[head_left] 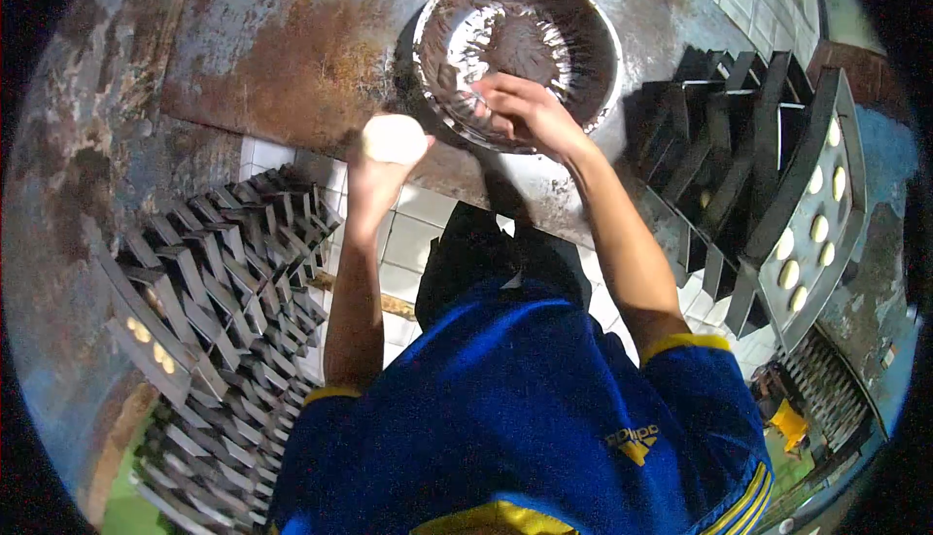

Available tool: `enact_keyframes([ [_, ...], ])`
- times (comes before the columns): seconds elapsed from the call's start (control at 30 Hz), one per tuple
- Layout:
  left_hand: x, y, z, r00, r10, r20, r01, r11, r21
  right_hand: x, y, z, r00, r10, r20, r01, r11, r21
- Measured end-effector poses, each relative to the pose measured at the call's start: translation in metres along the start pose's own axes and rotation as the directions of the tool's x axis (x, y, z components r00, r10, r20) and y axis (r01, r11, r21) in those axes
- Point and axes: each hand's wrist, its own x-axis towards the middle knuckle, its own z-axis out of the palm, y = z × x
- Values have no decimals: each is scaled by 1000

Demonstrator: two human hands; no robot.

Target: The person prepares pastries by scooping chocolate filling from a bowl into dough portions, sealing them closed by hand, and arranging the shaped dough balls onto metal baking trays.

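On my left hand [374, 180] rests a round, flat piece of pale dough [394, 138], beside the metal bowl. My right hand [525, 112] is over the near left part of the bowl [614, 69], its fingers bent together around a small thing that is blurred, perhaps a utensil. Dark brown paste [520, 39] coats the inside of the bowl, with shiny metal showing through. The bowl stands on a worn, rust-stained table.
Stacked dark metal trays stand at the right, the top one [812, 234] bearing several pale dough rounds. More stacked trays [224, 263] are at the left, one with small pale pieces. White tiles [413, 234] show below the table edge.
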Motion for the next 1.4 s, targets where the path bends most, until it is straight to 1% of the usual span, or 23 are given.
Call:
enact_keyframes([
  [0.07, 7, 25, 11, 985, 69, 158, -63, 997, -45, -41, -39, 36, 974, -223, -27, 191, 884, -426],
  [0.13, 4, 51, 22, 987, 78, 141, -64, 993, -100, -63, -46, 49, 852, -509, 124, 418, 518, -746],
  [0.2, 5, 63, 30, 937, 285, 200, -280, 959, -55, -84, -41, 61, 838, -527, 141, 328, 280, -902],
  [0.3, 6, 71, 37, 905, 368, 215, -362, 930, -66, -108, -34, 66, 795, -589, 147, 287, 150, -946],
  [0.33, 5, 74, 39, 873, 427, 236, -428, 902, -52, -117, -33, 67, 791, -594, 147, 284, 144, -948],
  [0.47, 2, 60, 56, 868, 428, 253, -411, 904, -119, -142, -9, 66, 693, -718, 70, 227, 124, -966],
  [0.53, 6, 43, 69, 842, 488, 228, -461, 872, -162, -150, 19, 55, 632, -774, -25, 207, 200, -958],
  [0.6, 11, 34, 72, 947, 93, 308, 5, 952, -306, -161, 67, 37, 603, -759, -246, 158, 415, -896],
  [0.63, 13, 34, 72, 933, 172, 316, -64, 944, -324, -170, 91, 28, 603, -683, -412, 101, 578, -810],
  [0.7, 7, 44, 72, 906, 215, 366, -119, 956, -267, -176, 166, -22, 548, -506, -666, -90, 756, -648],
  [0.73, 1, 52, 70, 878, 242, 413, -167, 963, -209, -174, 244, -78, 521, -515, -681, -195, 705, -682],
  [0.77, -9, 69, 68, 862, 287, 417, -273, 957, -95, -180, 289, -116, 597, -459, -659, -290, 642, -710],
  [0.8, -15, 83, 67, 858, 292, 422, -280, 956, -92, -185, 312, -136, 663, -389, -640, -375, 567, -733],
  [0.87, -21, 104, 67, 705, 254, 663, -241, 964, -113, -178, 233, -115, 705, -535, -465, -271, 403, -874],
  [0.97, -16, 104, 74, 537, 250, 806, -281, 953, -108, -183, 56, -11, 710, -637, -302, 202, 594, -779],
  [1.0, -14, 106, 79, 441, 245, 863, -283, 951, -125, -192, 14, 15, 734, -651, -195, 295, 564, -771],
  [1.03, -15, 113, 82, 371, 252, 894, -300, 943, -142, -194, -12, 30, 724, -689, -33, 388, 446, -807],
  [1.13, -19, 131, 87, 275, 197, 941, -366, 927, -87, -201, -55, 54, 756, -643, 123, 352, 241, -905],
  [1.17, -17, 134, 88, 271, 206, 940, -373, 923, -94, -202, -58, 53, 753, -647, 123, 348, 232, -908],
  [1.27, -15, 152, 79, 222, 191, 956, -314, 942, -115, -202, -63, 51, 723, -680, 122, 418, 290, -861],
  [1.33, -15, 170, 70, 190, 0, 982, -310, 949, 60, -202, -64, 51, 711, -700, 61, 435, 370, -821],
  [1.37, -23, 174, 67, 234, 120, 965, -298, 953, -46, -206, -66, 54, 729, -684, 22, 399, 399, -826],
  [1.4, -29, 175, 63, 234, 123, 964, -300, 953, -48, -205, -62, 54, 729, -685, 24, 399, 396, -827],
])
